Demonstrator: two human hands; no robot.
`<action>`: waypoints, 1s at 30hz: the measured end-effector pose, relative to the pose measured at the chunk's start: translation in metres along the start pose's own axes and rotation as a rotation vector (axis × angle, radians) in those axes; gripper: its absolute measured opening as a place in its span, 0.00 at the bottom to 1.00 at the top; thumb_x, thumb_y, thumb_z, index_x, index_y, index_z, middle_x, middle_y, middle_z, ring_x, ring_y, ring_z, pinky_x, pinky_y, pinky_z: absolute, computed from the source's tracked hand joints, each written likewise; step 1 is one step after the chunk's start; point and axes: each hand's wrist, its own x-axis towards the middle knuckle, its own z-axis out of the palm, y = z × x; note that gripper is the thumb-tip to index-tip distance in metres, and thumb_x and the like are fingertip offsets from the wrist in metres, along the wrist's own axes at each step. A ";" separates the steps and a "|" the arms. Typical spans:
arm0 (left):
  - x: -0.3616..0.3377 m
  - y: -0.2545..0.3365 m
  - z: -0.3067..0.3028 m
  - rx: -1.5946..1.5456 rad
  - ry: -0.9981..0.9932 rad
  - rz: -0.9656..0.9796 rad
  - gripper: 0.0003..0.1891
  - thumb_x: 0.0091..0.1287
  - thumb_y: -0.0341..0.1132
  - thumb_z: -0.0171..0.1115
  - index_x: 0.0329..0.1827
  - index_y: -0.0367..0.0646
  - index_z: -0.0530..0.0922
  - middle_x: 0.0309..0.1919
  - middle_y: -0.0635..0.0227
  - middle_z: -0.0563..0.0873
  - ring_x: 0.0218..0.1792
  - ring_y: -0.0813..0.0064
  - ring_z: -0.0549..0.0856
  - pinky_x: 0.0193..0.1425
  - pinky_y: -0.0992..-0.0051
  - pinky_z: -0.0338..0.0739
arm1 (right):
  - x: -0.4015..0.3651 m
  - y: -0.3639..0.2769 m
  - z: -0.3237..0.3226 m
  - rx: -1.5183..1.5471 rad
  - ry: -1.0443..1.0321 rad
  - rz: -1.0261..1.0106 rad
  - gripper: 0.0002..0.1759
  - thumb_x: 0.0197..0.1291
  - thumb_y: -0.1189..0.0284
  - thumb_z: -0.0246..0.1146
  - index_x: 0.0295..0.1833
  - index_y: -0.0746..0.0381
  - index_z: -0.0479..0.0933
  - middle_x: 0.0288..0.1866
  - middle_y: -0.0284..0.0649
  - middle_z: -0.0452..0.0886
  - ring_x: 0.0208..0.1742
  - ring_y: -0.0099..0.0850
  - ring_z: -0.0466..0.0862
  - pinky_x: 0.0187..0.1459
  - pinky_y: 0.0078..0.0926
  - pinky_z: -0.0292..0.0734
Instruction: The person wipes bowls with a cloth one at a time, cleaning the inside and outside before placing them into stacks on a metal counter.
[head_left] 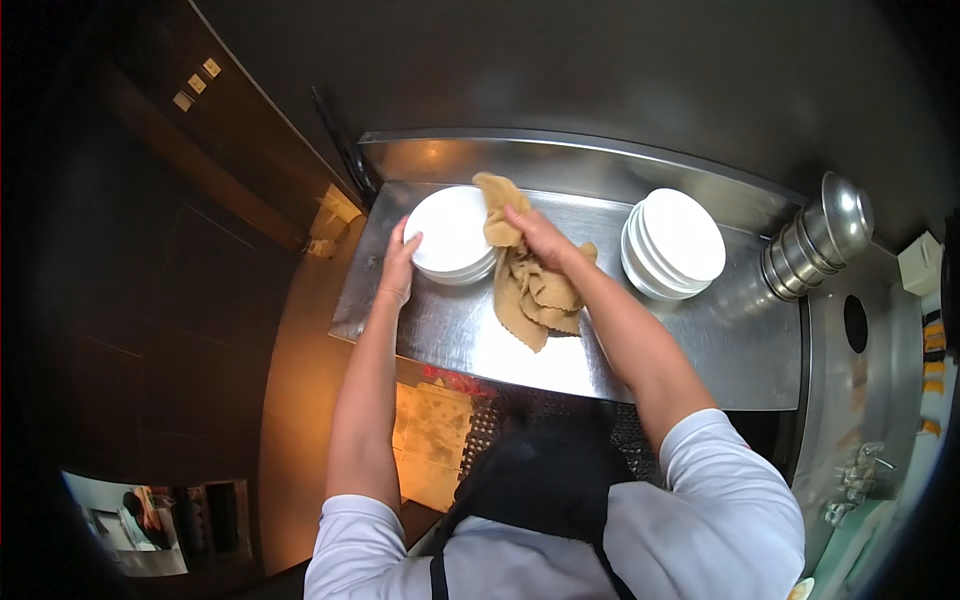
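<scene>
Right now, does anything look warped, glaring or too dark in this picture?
Head view throughout: the steel table shows bowed edges and white glare below the tan cloth; an orange reflection tints the backsplash; the picture's sides fade to black.

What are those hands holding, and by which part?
The right hand grips a tan cloth by its upper part; the left hand holds a plate stack by its left edge.

Round white plates [450,228] stacked flat towards the left of a steel worktop [430,325]; a crumpled tan cloth [545,292] bunched at their right edge.
</scene>
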 end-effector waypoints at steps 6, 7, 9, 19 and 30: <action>0.004 -0.035 0.035 -0.333 0.169 0.185 0.34 0.62 0.35 0.50 0.76 0.39 0.64 0.68 0.54 0.73 0.67 0.60 0.74 0.72 0.66 0.68 | 0.045 0.069 0.032 0.241 0.399 -0.257 0.34 0.74 0.51 0.54 0.72 0.67 0.71 0.67 0.49 0.77 0.68 0.40 0.75 0.70 0.33 0.68; -0.001 -0.041 0.039 -0.343 0.210 0.227 0.34 0.62 0.35 0.49 0.76 0.38 0.63 0.68 0.53 0.73 0.66 0.60 0.75 0.71 0.67 0.69 | 0.050 0.078 0.039 0.317 0.513 -0.236 0.32 0.76 0.54 0.52 0.75 0.66 0.68 0.71 0.54 0.73 0.72 0.46 0.72 0.72 0.35 0.65; -0.011 -0.045 0.054 -0.307 0.393 0.252 0.34 0.63 0.34 0.49 0.76 0.37 0.63 0.67 0.51 0.73 0.66 0.59 0.75 0.70 0.66 0.70 | 0.043 0.089 0.047 -0.007 0.597 -0.283 0.30 0.77 0.58 0.50 0.75 0.67 0.68 0.72 0.56 0.72 0.73 0.49 0.70 0.73 0.37 0.64; -0.071 -0.063 0.035 0.014 0.263 0.248 0.37 0.74 0.41 0.55 0.80 0.34 0.51 0.76 0.46 0.58 0.77 0.56 0.58 0.80 0.59 0.52 | -0.026 0.083 0.066 0.101 0.617 -0.375 0.26 0.78 0.62 0.49 0.66 0.73 0.73 0.62 0.48 0.81 0.62 0.39 0.79 0.63 0.33 0.72; -0.031 -0.060 0.077 -0.155 0.420 0.354 0.34 0.69 0.33 0.53 0.79 0.33 0.57 0.72 0.48 0.69 0.72 0.54 0.70 0.78 0.64 0.60 | -0.030 0.097 0.147 -0.164 1.126 -0.373 0.25 0.80 0.62 0.48 0.66 0.73 0.71 0.62 0.53 0.80 0.65 0.44 0.79 0.65 0.37 0.70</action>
